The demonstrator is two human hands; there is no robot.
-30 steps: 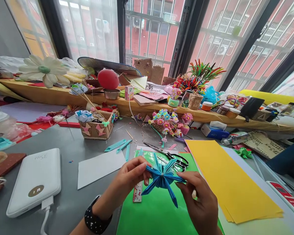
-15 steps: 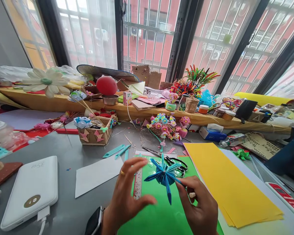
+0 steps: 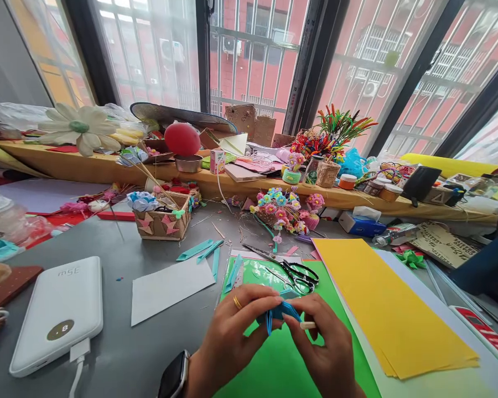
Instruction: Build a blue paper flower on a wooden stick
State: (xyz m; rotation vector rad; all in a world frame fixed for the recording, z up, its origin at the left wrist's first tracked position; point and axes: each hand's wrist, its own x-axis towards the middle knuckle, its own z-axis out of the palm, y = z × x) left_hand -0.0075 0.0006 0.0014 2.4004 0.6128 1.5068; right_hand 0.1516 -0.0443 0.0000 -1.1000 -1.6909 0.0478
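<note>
My left hand (image 3: 236,331) and my right hand (image 3: 326,345) meet over a green paper sheet (image 3: 274,370) near the table's front edge. Both pinch a small blue folded paper piece (image 3: 280,314), now squeezed together so only a little of it shows between the fingers. A thin white stick (image 3: 307,325) pokes out of my right fingers. A ring sits on my left hand and a watch on its wrist. Black-handled scissors (image 3: 296,274) lie just beyond the hands on the green sheet.
A yellow paper stack (image 3: 382,301) lies to the right, a white sheet (image 3: 170,287) and a white power bank (image 3: 58,315) to the left. A cardboard basket (image 3: 161,221), paper flowers (image 3: 282,213) and teal strips (image 3: 201,250) sit further back. The wooden ledge (image 3: 240,185) is crowded with craft supplies.
The blue paper piece, spread out like a star before, is now bunched between both hands. My left hand let go, then closed on it again lower down.
</note>
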